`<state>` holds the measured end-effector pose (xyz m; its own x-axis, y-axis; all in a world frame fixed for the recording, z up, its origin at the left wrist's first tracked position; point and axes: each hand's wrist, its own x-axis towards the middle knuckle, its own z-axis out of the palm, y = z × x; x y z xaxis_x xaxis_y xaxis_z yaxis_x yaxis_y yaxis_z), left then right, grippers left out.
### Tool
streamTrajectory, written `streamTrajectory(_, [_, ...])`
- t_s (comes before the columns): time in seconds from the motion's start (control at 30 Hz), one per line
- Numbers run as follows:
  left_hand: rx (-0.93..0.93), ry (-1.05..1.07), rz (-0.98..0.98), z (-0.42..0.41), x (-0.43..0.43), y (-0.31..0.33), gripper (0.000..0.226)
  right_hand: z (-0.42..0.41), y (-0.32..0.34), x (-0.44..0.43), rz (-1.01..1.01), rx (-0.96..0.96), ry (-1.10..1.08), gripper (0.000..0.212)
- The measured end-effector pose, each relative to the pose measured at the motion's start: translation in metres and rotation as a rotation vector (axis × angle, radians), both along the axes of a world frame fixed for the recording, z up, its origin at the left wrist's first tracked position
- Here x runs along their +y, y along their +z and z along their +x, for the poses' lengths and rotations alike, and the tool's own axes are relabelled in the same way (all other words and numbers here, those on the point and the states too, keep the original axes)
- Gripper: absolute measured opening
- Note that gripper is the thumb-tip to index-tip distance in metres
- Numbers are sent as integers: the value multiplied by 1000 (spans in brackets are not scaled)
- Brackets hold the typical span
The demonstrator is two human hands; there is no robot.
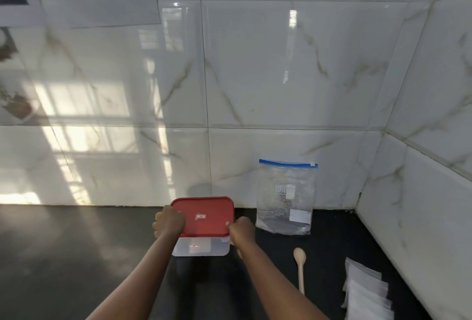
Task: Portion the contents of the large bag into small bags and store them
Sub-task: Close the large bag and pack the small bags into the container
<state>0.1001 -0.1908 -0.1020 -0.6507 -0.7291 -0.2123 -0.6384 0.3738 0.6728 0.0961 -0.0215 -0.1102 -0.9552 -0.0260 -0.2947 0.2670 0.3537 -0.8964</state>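
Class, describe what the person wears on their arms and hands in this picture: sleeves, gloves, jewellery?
The left hand and right hand wear no gloves. No watch or bracelet shows at either wrist. Both arms are uncovered down to the picture's bottom edge, so no sleeve is in view. The fingers are too blurred to rule out a ring.

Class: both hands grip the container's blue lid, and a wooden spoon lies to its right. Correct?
No: the head view shows the lid is red, not blue. The left hand and right hand do grip it, and the wooden spoon lies to its right.
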Motion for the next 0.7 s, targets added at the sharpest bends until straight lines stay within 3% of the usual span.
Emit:
streamTrajectory(0.4, [256, -185, 131, 69, 69, -6, 26, 68, -3, 85, 55, 9, -248, 10])
streamTrajectory(0.53, [250, -215, 154, 85, 81, -11, 37, 84, -5, 104, 55, 8, -245, 5])
streamTrajectory(0.63, [258, -230, 152, 97, 84, -18, 39, 97, -3, 114, -8, -69, -224, 25])
streamTrajectory(0.7, [273, -216, 164, 106, 85, -21, 37, 105, 1, 118, -12, -100, -210, 26])
